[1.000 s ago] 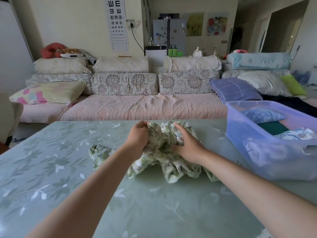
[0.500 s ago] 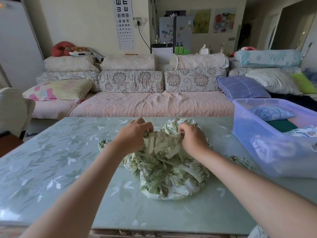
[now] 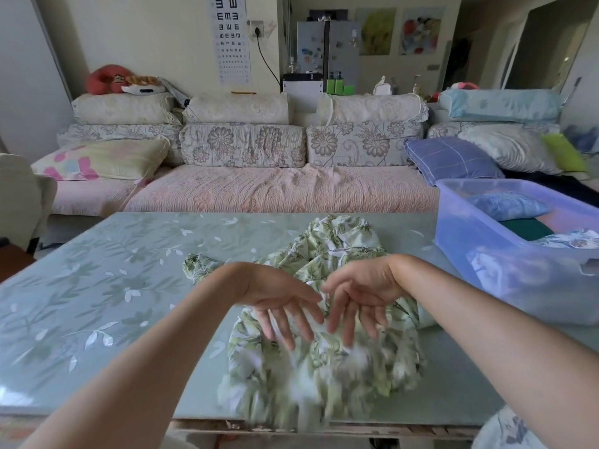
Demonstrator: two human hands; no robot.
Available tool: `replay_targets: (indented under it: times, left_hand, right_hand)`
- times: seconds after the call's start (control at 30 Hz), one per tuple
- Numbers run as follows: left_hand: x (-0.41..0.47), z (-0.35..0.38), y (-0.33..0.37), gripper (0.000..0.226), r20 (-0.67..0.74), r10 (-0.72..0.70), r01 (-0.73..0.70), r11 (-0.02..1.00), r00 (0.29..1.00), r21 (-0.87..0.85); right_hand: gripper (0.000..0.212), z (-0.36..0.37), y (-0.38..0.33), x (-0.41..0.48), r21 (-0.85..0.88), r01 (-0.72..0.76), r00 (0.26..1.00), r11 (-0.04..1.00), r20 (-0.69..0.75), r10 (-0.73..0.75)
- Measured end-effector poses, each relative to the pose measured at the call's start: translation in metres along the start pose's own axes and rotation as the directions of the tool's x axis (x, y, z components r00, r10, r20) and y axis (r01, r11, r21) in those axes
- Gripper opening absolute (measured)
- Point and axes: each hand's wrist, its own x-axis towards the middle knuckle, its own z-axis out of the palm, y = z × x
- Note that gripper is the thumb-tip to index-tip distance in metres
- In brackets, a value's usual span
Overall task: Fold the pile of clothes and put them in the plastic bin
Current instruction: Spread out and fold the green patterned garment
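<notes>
A crumpled white garment with green leaf print (image 3: 330, 251) lies on the table (image 3: 97, 286), reaching from mid-table to the near edge, where its lower part is blurred. My left hand (image 3: 275, 303) and my right hand (image 3: 359, 296) hover over its middle, wrists bent, fingers straight and spread, pointing down toward me. Neither hand holds the cloth. The translucent blue plastic bin (image 3: 505, 273) stands on the table at the right, with folded blue, dark green and floral pieces inside.
The glass-topped table has a pale leaf pattern; its near edge runs along the bottom of the view. A long sofa (image 3: 278, 189) with several cushions stands behind it. A cream chair (image 3: 19, 196) is at the left.
Both hands have let go of the garment's band and opened, fingers now spread. The garment has dropped and spread toward the near table edge, still in motion.
</notes>
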Motion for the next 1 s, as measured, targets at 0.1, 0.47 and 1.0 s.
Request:
replay_targets:
  times: [0.1, 0.47, 1.0]
  left_hand:
    - [0.031, -0.014, -0.007, 0.015, -0.413, 0.100, -0.076, 0.994, 0.905, 0.074]
    - [0.140, -0.091, -0.018, 0.068, -0.766, 0.171, 0.109, 0.948, 0.620, 0.299]
    - [0.248, -0.190, -0.031, 0.027, -0.864, 0.128, 0.453, 0.809, 0.488, 0.375]
  right_hand:
    - [0.032, -0.011, 0.006, 0.020, -0.150, 0.073, 0.833, 0.986, -0.535, -0.143]
    - [0.038, -0.096, 0.053, 0.082, -0.343, -0.034, 0.404, 0.939, -0.864, -0.301]
    - [0.021, -0.217, 0.049, 0.161, -0.174, -0.473, 0.374, 0.864, -0.927, 0.018]
